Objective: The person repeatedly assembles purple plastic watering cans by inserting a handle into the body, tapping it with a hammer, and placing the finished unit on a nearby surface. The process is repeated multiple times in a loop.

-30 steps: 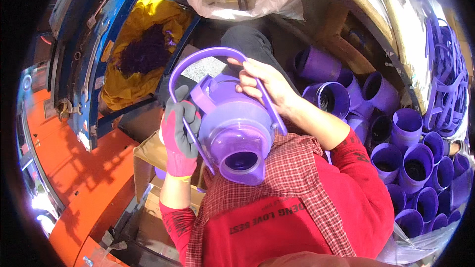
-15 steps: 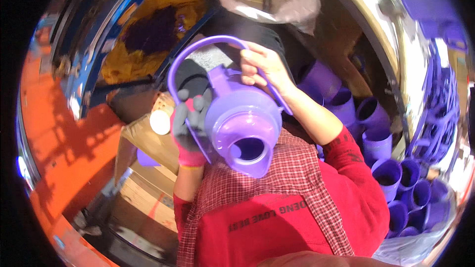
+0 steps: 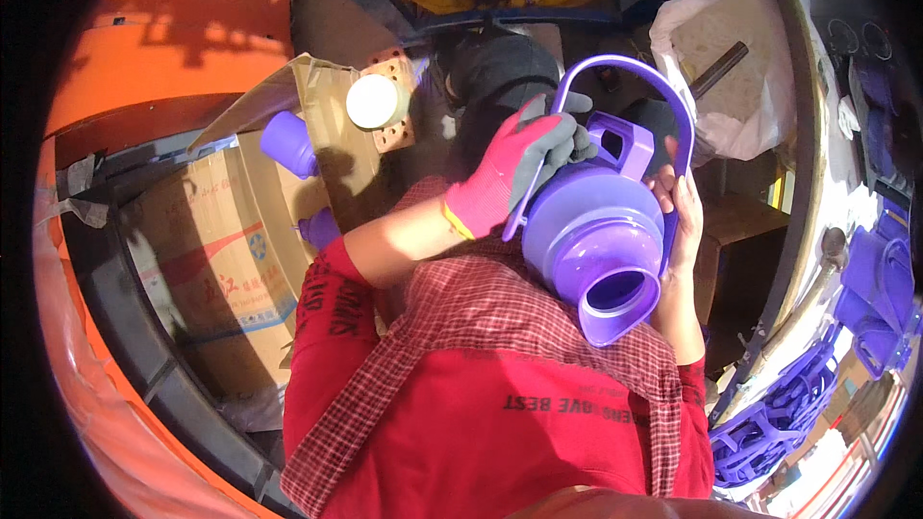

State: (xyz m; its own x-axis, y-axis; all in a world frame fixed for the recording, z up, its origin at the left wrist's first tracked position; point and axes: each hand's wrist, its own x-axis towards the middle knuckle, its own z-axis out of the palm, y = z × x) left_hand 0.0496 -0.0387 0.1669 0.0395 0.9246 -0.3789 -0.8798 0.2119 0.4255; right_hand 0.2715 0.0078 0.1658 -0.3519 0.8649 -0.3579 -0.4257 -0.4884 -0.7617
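A purple plastic jug [image 3: 601, 207] is tilted between my hands above my lap, its round spout opening facing me. It has a fixed grip behind the neck and a looped carry handle [image 3: 630, 65] raised over the top. My left hand [image 3: 510, 168], in a pink glove with grey fingers, is closed at the jug's left side by the loop's lower end. My bare right hand [image 3: 683, 216] grips the jug's right side, near the loop's other end. Part of the right fingers is hidden behind the jug.
On the left stands an open cardboard box [image 3: 216, 259] with purple cups [image 3: 288, 144] in it. A white round piece [image 3: 373, 101] sits by a perforated brick. A pale sack [image 3: 721, 58] stands at the far right; purple handles [image 3: 784, 423] are heaped at the near right.
The view has swung, bringing the cardboard box into fuller sight. My right hand has gone from the top of the loop down to the jug's right side; my left hand now lies over the left side.
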